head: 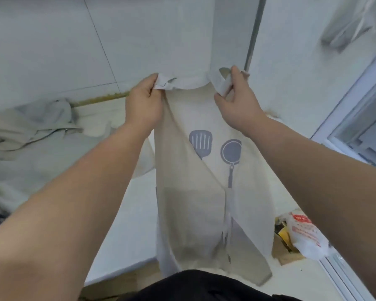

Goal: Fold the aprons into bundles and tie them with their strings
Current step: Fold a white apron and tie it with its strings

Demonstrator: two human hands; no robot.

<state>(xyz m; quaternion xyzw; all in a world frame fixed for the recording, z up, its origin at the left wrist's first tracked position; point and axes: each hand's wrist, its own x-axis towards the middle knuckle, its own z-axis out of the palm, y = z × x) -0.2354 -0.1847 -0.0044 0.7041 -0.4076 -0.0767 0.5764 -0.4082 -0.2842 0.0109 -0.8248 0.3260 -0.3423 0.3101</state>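
- The left hand (144, 101) pinches the top left corner of the apron (189, 205), with thumb and fingers closed together on a bunch of grey trim.
- The right hand (237, 103) grips the grey strap (220, 82) at the top right corner, its fingers curled round the loop.
- Both hands are raised in front of the white tiled wall (52, 51), a little apart and at about the same height.
- The beige apron hangs straight down from the two hands in front of the person.
- The apron's left side is folded across the front and covers part of the grey spatula print (201, 141); the grey pan print (231, 153) beside it shows whole.
- Grey strings (228, 224) dangle down the middle of the apron.
- A crumpled heap of cloth (30, 124) in the same beige and grey lies on the pale counter (126, 224) to the left, well apart from the held apron.
- A white plastic bag (306, 233) with red print sits at the lower right, near the window frame (356, 118).
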